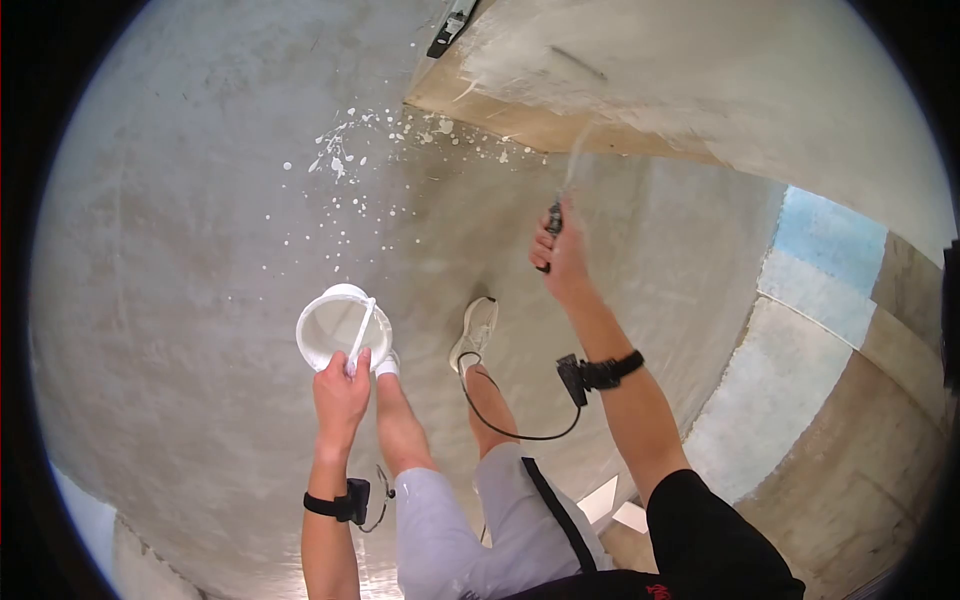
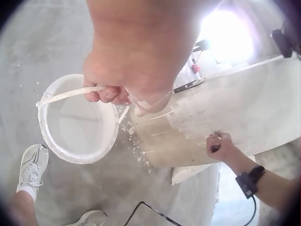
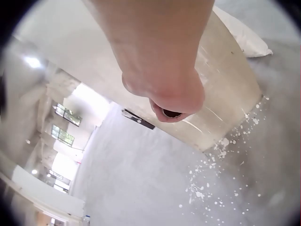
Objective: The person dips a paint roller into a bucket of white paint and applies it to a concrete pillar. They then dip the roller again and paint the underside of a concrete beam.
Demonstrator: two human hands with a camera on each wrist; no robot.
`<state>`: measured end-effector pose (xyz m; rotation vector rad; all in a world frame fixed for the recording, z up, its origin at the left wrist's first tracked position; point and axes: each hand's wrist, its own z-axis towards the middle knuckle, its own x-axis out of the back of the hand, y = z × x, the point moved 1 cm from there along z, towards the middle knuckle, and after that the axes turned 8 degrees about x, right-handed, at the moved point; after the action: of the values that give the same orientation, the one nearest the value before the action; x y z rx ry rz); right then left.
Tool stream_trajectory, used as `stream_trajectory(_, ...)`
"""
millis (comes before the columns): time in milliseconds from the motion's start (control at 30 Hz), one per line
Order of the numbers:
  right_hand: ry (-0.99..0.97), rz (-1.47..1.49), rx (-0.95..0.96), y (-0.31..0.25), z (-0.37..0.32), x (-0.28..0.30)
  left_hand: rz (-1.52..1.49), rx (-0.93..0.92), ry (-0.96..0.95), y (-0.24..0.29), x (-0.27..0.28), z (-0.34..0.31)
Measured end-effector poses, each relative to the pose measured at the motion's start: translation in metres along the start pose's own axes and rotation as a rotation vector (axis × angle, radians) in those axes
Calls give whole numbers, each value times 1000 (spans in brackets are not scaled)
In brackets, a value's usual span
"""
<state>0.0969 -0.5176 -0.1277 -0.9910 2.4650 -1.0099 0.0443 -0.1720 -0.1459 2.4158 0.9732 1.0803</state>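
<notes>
My left hand (image 1: 342,398) grips the white handle (image 1: 362,332) of a white bucket (image 1: 310,335), fingers curled round it in the left wrist view. The bucket hangs just in front of the left foot, and pale material shows inside. Farther forward on the right, my right hand (image 1: 566,256) grips the black handle (image 1: 554,222) of a tool. Its pale, narrow front part is blurred and reaches toward the lower edge of a large wall surface (image 1: 700,70) partly coated in white. In the right wrist view the hand hides most of the tool, leaving the dark handle end (image 3: 171,113).
White splatters (image 1: 340,160) dot the grey floor (image 1: 200,220) near the wall's corner. A dark bar-shaped item (image 1: 450,30) lies beyond the corner. A white sack (image 3: 249,42) rests by the wall. Light-blue and white patches (image 1: 825,240) cover the surface at right.
</notes>
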Motion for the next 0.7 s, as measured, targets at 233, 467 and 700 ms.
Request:
stream_trajectory(233,94,-79,-38,58,71,-23,19,12,-35,-10,-2,4)
stream_trajectory(467,-37,-26,-82,68,118,-3,108,-118,-52,-19,-5,10)
stream_trajectory(700,-112,-19,-68,24,76,-2,224,-142,-69,-9,0,9)
